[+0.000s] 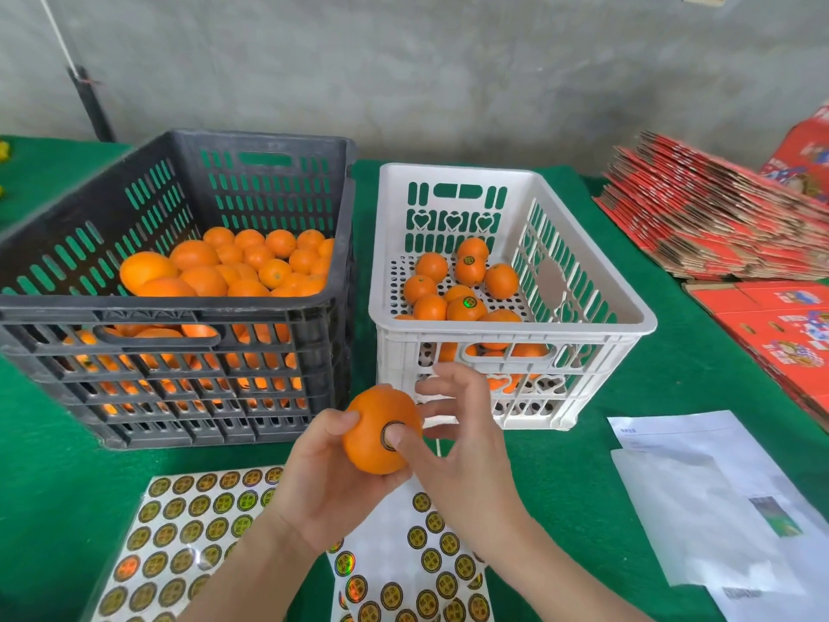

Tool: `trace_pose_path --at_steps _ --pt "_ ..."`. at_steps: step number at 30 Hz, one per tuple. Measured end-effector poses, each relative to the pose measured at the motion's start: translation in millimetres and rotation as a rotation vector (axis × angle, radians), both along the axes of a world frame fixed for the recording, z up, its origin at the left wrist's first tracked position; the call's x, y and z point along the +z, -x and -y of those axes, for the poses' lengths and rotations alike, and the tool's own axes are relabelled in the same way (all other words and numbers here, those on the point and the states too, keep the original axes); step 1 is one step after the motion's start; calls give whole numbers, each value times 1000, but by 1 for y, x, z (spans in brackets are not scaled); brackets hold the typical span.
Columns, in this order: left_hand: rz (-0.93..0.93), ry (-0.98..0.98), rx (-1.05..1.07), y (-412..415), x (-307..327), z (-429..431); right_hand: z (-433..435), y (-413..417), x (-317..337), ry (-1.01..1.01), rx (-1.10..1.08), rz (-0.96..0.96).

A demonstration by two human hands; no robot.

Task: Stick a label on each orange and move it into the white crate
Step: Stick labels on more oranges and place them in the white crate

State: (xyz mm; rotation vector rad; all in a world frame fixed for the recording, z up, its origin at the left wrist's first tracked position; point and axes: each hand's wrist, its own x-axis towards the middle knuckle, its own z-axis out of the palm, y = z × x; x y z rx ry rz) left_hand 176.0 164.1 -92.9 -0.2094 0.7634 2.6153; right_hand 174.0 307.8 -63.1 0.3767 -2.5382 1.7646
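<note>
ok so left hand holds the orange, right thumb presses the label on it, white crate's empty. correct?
No, the white crate is not empty: the head view shows several oranges in it, some labelled. The rest stands: the left hand holds the orange and the right hand presses the label onto it with its thumb.

A green-covered table [628,397] stands against a bare grey concrete wall [448,74]. At its right edge lies a fanned stack of flattened red cartons [717,217], with more red printed cartons [771,325] laid flat just in front of it. Nearer the camera, white printed sheets of paper [700,496] overlap on the cloth. A dark grey slotted crate [269,303] occupies the left side. Behind it, a dark pole [92,105] rises beside a white cord [56,29].
</note>
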Motion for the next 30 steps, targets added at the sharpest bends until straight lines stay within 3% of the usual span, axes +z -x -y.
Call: trace_pose_path --at_steps 2,6,9,12,14,17,20,22,26,28,30 --pt "-37 109 4 1 9 4 -5 4 6 22 75 29" --pt "-204 483 12 6 43 1 -1 9 25 -152 188 -88" --pt "-535 1074 110 22 79 4 -1 32 51 -32 118 -201" --pt "-765 1598 432 62 106 26 -12 79 80 -11 61 -212" --pt "-674 1874 597 94 112 52 -26 129 89 -177 -9 -157" --pt "-402 2188 498 120 96 92 -51 200 88 -590 -64 -14" --pt "-331 2218 464 122 82 99 -82 245 65 -1110 32 183" --pt "-340 2183 472 127 82 94 -98 263 47 -1347 94 254" --pt "-325 2192 469 134 86 89 -108 271 32 -1479 185 252" --pt "-315 2181 471 134 84 84 -112 268 28 -1497 219 373" --pt "-312 2079 493 134 83 79 -111 266 25 -1564 192 381"
